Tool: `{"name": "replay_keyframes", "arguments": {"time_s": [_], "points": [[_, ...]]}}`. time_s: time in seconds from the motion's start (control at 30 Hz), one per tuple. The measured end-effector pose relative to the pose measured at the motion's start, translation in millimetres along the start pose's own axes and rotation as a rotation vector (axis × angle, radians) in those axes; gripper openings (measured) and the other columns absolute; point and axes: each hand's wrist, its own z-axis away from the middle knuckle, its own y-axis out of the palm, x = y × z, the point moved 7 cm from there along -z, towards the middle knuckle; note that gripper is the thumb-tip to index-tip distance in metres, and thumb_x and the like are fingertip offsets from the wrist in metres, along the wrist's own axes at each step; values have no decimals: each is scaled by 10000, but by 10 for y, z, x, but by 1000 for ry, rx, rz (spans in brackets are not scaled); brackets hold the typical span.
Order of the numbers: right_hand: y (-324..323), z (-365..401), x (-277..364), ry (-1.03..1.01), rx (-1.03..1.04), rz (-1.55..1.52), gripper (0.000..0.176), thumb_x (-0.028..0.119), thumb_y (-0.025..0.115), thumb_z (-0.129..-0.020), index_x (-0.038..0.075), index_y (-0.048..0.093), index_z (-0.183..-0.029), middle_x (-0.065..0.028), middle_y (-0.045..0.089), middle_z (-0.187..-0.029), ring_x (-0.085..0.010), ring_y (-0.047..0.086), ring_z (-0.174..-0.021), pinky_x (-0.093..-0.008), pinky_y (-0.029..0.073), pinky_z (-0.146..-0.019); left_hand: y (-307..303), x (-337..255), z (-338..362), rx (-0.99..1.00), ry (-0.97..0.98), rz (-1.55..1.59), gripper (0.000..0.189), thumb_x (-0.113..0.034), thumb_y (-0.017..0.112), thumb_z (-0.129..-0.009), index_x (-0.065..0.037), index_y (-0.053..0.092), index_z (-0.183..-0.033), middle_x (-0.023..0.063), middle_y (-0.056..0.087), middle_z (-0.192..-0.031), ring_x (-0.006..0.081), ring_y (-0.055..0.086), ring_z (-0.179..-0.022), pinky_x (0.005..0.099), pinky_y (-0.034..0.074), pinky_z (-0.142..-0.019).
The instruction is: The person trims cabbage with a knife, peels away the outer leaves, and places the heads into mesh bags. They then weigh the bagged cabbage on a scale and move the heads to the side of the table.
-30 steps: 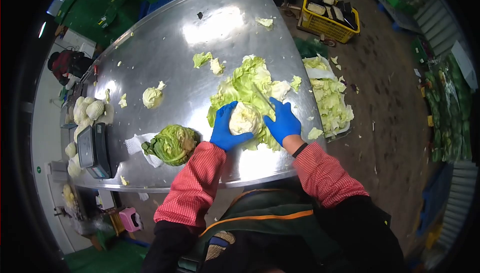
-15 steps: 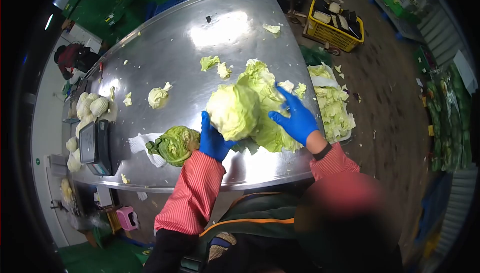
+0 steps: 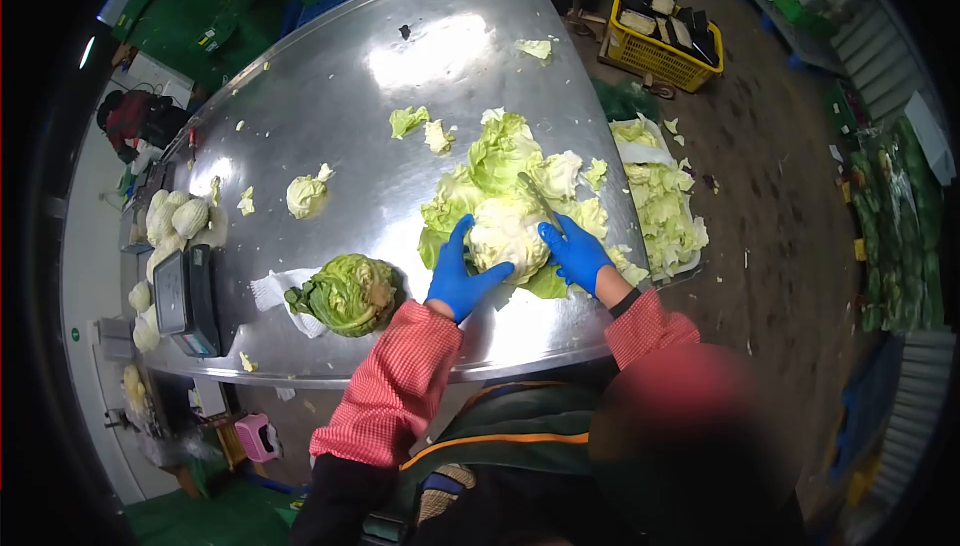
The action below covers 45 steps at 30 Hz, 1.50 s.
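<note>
A pale cabbage head (image 3: 508,236) rests on loose outer leaves (image 3: 500,156) near the front of the metal table. My left hand (image 3: 462,271), in a blue glove, holds its left side with thumb and fingers around it. My right hand (image 3: 578,254), also gloved in blue, is closed at the cabbage's right side around a knife (image 3: 538,196), whose blade lies over the cabbage's upper right. To the left sits a greener cabbage (image 3: 350,294) with brownish patches, beside a white cloth (image 3: 280,296).
A scale (image 3: 187,301) and a pile of pale cabbages (image 3: 175,218) are at the left. A small head (image 3: 306,196) lies on the metal table (image 3: 340,126). Right of the table are a leaf-filled crate (image 3: 665,211) and a yellow basket (image 3: 665,61). A person (image 3: 145,124) is far left.
The cabbage has come down onto the leaves and now shows a whiter side. My right hand has moved left to it, and a knife is now visible there.
</note>
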Motion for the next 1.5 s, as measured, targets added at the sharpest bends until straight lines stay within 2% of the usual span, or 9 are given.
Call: {"name": "replay_keyframes", "arguments": {"time_s": [0.07, 0.1, 0.2, 0.43, 0.73, 0.87, 1.0, 1.13, 1.5], "points": [[-85, 0, 40, -81, -45, 179, 590, 516, 459, -926, 139, 436, -1379, -208, 619, -1138, -342, 621, -984, -395, 487, -825, -95, -208, -140, -126, 278, -562, 1076, -339, 864, -614, -73, 255, -1461, 246, 378, -1347, 370, 388, -1279, 435, 365, -1053], [-125, 42, 123, -106, -68, 271, 559, 483, 445, -937, 134, 442, -1373, -213, 606, -1174, -373, 584, -1068, -415, 449, -927, -48, -280, -234, -144, 463, -483, 1115, -374, 880, -558, -75, 283, -1450, 260, 378, -1308, 388, 412, -1236, 443, 386, -1031], [-192, 199, 223, -369, -323, 449, 408, 358, 445, -951, 119, 515, -1274, -194, 637, -1088, -366, 630, -964, -432, 501, -823, 131, -234, -470, 63, 426, -334, 1101, -393, 879, -559, -73, 303, -1442, 253, 400, -1266, 384, 432, -1203, 453, 388, -1026], [-171, 538, 240, -350, -384, 827, 125, 150, 480, -876, 65, 551, -935, -183, 633, -835, -349, 662, -730, -442, 534, -627, 398, -438, -550, -84, 120, -639, 1106, -516, 850, -517, -40, 375, -1396, 233, 433, -1169, 393, 510, -1091, 431, 463, -930], [-669, -107, -70, -133, -404, 626, 244, 181, 403, -922, 44, 572, -1033, -229, 655, -978, -398, 658, -838, -484, 516, -737, 668, -595, -425, -138, 93, -847, 1070, -528, 820, -564, -28, 364, -1394, 257, 408, -1235, 411, 487, -1109, 443, 451, -942], [-687, 162, 323, -155, -298, 668, 415, 374, 476, -910, 62, 533, -1178, -226, 618, -1103, -370, 626, -964, -465, 496, -816, 500, -441, -504, -184, 284, -590, 1036, -461, 850, -554, -6, 385, -1360, 249, 443, -1141, 398, 513, -1023, 447, 446, -923], [-575, 6, 398, -161, -323, 612, 658, 521, 517, -869, 82, 438, -1352, -199, 562, -1250, -351, 591, -1071, -437, 473, -899, 462, -383, -421, -91, 404, -475, 1035, -394, 865, -570, -5, 348, -1378, 225, 426, -1227, 370, 486, -1125, 416, 422, -982], [-409, -159, 567, -149, -36, 608, 611, 526, 523, -857, 120, 505, -1313, -178, 618, -1185, -351, 602, -1061, -422, 468, -919, 436, -358, -328, -73, 440, -423, 1083, -410, 857, -580, 10, 299, -1409, 241, 397, -1243, 375, 465, -1152, 422, 418, -989], [-448, -577, 166, -125, -151, 759, 360, 367, 576, -858, 118, 580, -1119, -183, 657, -1034, -366, 622, -975, -454, 486, -845, 458, -269, -80, -67, 523, -430, 1034, -369, 855, -598, -47, 317, -1421, 269, 345, -1318, 409, 398, -1232, 451, 381, -1021]]}}
